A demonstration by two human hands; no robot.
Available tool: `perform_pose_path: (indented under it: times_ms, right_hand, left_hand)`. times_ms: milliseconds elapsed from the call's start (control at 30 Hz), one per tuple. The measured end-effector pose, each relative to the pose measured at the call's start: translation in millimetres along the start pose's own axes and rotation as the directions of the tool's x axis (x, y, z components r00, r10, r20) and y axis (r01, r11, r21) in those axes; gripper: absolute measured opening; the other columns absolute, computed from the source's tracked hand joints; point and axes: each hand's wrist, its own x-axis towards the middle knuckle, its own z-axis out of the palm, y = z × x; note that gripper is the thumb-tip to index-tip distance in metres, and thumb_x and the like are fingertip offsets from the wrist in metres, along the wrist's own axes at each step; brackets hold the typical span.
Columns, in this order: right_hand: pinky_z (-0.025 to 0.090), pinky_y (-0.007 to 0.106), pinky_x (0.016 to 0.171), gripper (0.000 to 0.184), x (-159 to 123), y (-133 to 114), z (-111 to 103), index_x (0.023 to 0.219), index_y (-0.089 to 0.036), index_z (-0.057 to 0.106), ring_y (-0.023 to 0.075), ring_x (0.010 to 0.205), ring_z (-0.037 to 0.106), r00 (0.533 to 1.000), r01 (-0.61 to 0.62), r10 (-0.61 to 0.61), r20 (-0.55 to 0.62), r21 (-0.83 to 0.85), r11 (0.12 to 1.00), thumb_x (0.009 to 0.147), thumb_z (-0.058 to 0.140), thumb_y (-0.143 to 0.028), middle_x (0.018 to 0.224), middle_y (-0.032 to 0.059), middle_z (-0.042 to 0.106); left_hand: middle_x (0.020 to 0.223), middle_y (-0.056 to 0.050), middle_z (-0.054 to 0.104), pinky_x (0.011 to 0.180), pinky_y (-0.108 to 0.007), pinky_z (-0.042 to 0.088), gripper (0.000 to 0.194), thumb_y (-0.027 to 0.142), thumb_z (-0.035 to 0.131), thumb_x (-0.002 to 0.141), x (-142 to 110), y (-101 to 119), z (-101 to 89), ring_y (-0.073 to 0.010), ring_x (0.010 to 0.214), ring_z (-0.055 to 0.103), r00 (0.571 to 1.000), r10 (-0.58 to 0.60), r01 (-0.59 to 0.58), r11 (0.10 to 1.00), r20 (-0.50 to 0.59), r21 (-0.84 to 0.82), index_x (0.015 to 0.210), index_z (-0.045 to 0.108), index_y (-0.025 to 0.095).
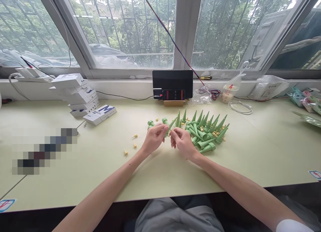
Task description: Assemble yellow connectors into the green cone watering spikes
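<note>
My left hand (155,137) is closed around a green plastic spike (171,124), whose pointed end tilts up and to the right. Close beside it, my right hand (183,142) pinches with thumb and forefinger near the spike's lower part. Whatever lies between those fingertips is too small and hidden to make out. Right of my hands spreads a pile of green spikes (206,145), some upright and others on their sides, with small yellow plugs (215,134) among them. Several loose yellow plugs (125,152) lie left of my left hand, and a few green spikes (150,123) lie just beyond it.
White boxes (77,94) are stacked at the back left, with one box (100,114) in front. A phone (173,95) leans against a black tablet (173,78) at the window. A bagged cup (229,91), a coiled white cable (240,107) and plastic packets (306,99) stand right.
</note>
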Motion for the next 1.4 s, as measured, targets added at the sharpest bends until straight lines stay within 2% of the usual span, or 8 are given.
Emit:
perform_pose_path:
  times_ms: [300, 633, 867, 1167, 1400]
  right_hand:
    - [0.04, 0.024, 0.05, 0.034, -3.7, -1.9, 0.6, 0.067, -0.021, 0.048, 0.0111, 0.046, 0.05, 0.994, 0.104, -0.105, -0.001, -0.142, 0.984, 0.095, 0.052, -0.04, 0.054, -0.0025, 0.054]
    - [0.041, 0.025, 0.05, 0.033, -3.1, -0.8, -0.4, 0.069, -0.02, 0.049, 0.0114, 0.046, 0.05, 0.992, 0.12, -0.123, -0.009, -0.151, 0.981, 0.096, 0.052, -0.04, 0.055, -0.0024, 0.054]
    - [0.04, 0.024, 0.048, 0.035, -3.6, -3.3, -0.1, 0.069, -0.02, 0.049, 0.0098, 0.044, 0.048, 0.997, 0.072, -0.074, -0.01, -0.1, 0.992, 0.094, 0.054, -0.045, 0.055, -0.0027, 0.055]
    - [0.04, 0.022, 0.044, 0.032, -0.6, -1.6, -1.2, 0.075, -0.019, 0.054, 0.01, 0.044, 0.05, 0.999, -0.037, 0.035, 0.04, 0.047, 0.998, 0.091, 0.056, -0.046, 0.055, -0.0031, 0.055]
    - [0.04, 0.023, 0.046, 0.037, -1.9, -2.9, -1.3, 0.069, -0.02, 0.05, 0.0095, 0.043, 0.047, 0.999, 0.045, -0.044, 0.008, -0.055, 0.997, 0.093, 0.054, -0.048, 0.052, -0.0035, 0.053]
  left_hand:
    - [0.058, 0.001, 0.052, 0.043, -0.021, 0.041, 0.044, 0.051, 0.05, 0.095, 0.0, 5.4, -1.6, -0.0076, 0.046, 0.046, 0.998, -0.067, 0.068, 0.997, -0.014, 0.026, 0.07, 0.059, 0.016]
    - [0.069, -0.002, 0.059, 0.045, -0.021, 0.043, 0.045, 0.053, 0.049, 0.095, 0.1, 5.7, -1.3, -0.0071, 0.048, 0.048, 0.998, -0.06, 0.06, 0.998, -0.007, 0.034, 0.072, 0.061, 0.016]
    - [0.072, -0.003, 0.058, 0.045, -0.021, 0.043, 0.049, 0.055, 0.049, 0.094, 0.4, 4.8, -2.0, -0.0066, 0.048, 0.048, 0.999, -0.028, 0.03, 0.997, -0.026, 0.073, 0.065, 0.057, 0.016]
    - [0.077, -0.003, 0.058, 0.047, -0.021, 0.044, 0.046, 0.052, 0.05, 0.095, 0.3, 3.2, -2.6, -0.0063, 0.05, 0.048, 1.0, -0.015, 0.016, 0.997, -0.017, 0.076, 0.07, 0.061, 0.016]
    - [0.073, -0.002, 0.053, 0.047, -0.021, 0.044, 0.045, 0.052, 0.049, 0.095, 1.1, 0.2, -2.3, -0.0063, 0.05, 0.047, 1.0, -0.013, 0.014, 0.997, -0.012, 0.07, 0.07, 0.061, 0.016]
